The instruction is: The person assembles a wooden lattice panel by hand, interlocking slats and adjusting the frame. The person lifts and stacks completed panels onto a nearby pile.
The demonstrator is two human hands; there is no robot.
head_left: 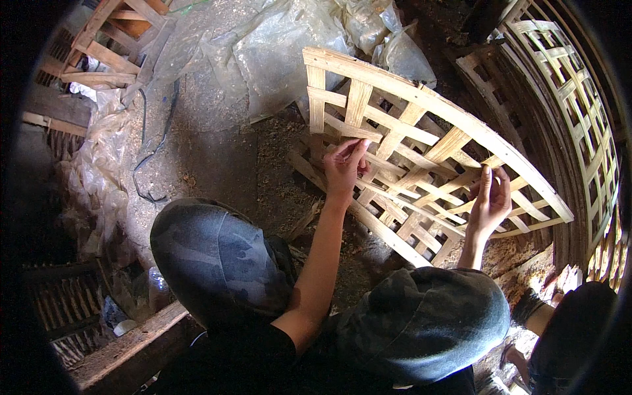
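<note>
A panel of pale wooden slats woven into an open lattice (428, 100), with bars along its edges, leans in front of my knees. My left hand (345, 170) is at its left part, thumb and finger pinched on a thin slat (343, 130). Over at the right part, my right hand (490, 201) has its thumb and fingers closed on the end of another slat (492, 160). Several slats cross over and under each other between the two hands. The lower edge bar (388, 235) of the lattice lies close to my right knee.
More lattice panels (579, 99) stand stacked at the right. Crumpled clear plastic sheeting (276, 52) covers the floor ahead. A wooden crate (108, 49) sits at the far left, with a dark cord (141, 158) nearer. Another person's leg (573, 336) shows at lower right.
</note>
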